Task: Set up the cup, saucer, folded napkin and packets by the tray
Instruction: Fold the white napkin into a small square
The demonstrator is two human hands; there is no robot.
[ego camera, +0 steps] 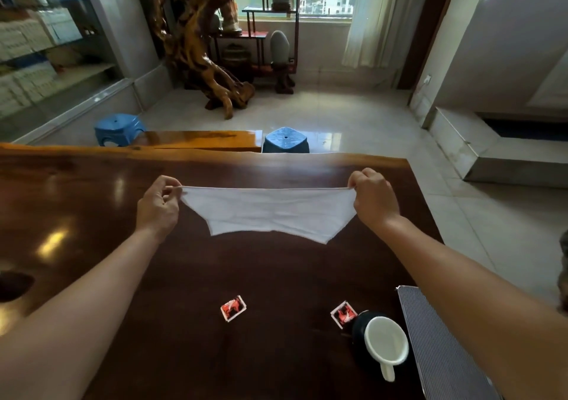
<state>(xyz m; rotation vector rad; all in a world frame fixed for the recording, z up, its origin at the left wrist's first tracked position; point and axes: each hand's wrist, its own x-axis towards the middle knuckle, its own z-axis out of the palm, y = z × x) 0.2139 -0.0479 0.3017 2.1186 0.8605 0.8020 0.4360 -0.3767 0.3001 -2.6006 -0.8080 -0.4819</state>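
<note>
Stretching the napkin point(270, 212) taut, ready for folding. Left hand point(158, 204) and right hand point(373, 198): each grip pinches a corner.

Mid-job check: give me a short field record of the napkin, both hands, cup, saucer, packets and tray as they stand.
napkin: white, stretched wide between both hands over the table, not yet by the tray
left hand: pinches the napkin's left top corner
right hand: pinches the right top corner
cup: white, on the saucer, handle toward the camera
saucer: dark, just left of the tray
packet one: red, alone at mid-table
packet two: red, at the saucer's left edge
tray: grey, ribbed, near right
</note>
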